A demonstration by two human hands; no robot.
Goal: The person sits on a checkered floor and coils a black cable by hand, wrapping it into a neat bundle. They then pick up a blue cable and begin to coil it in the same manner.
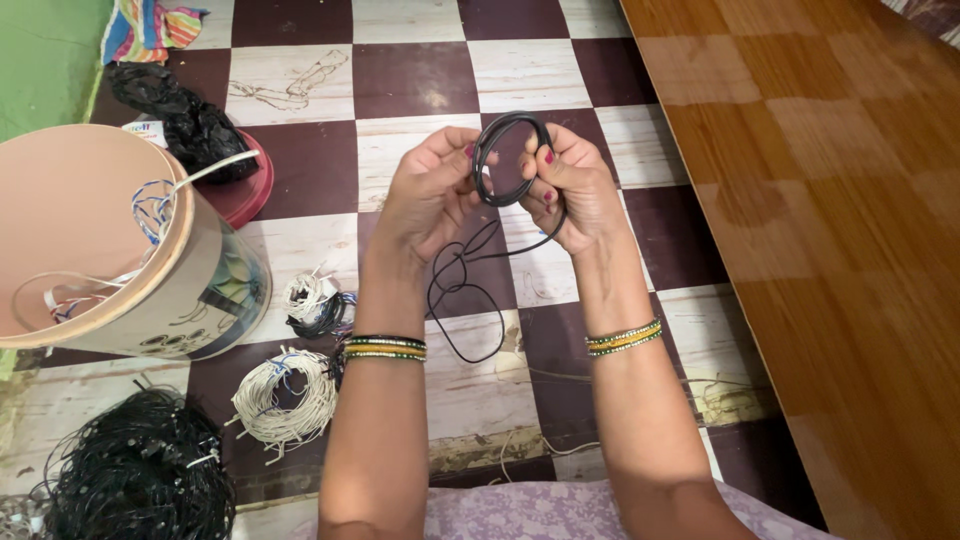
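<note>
Both hands are raised over a checkered floor, holding one small coil of black wire point(497, 160). My left hand point(430, 195) pinches the coil's left side. My right hand point(568, 185) grips its right side with the fingers curled over it. A loose tail of the black wire point(455, 300) hangs down from the coil in loops between my forearms. Bangles sit on both wrists.
A large beige bucket point(120, 250) with white and blue wires inside stands at the left. White wire coils point(285, 395) point(310, 298) and a big black wire bundle point(135, 470) lie on the floor. A black plastic bag point(185, 120) lies behind. A wooden surface point(830, 200) fills the right.
</note>
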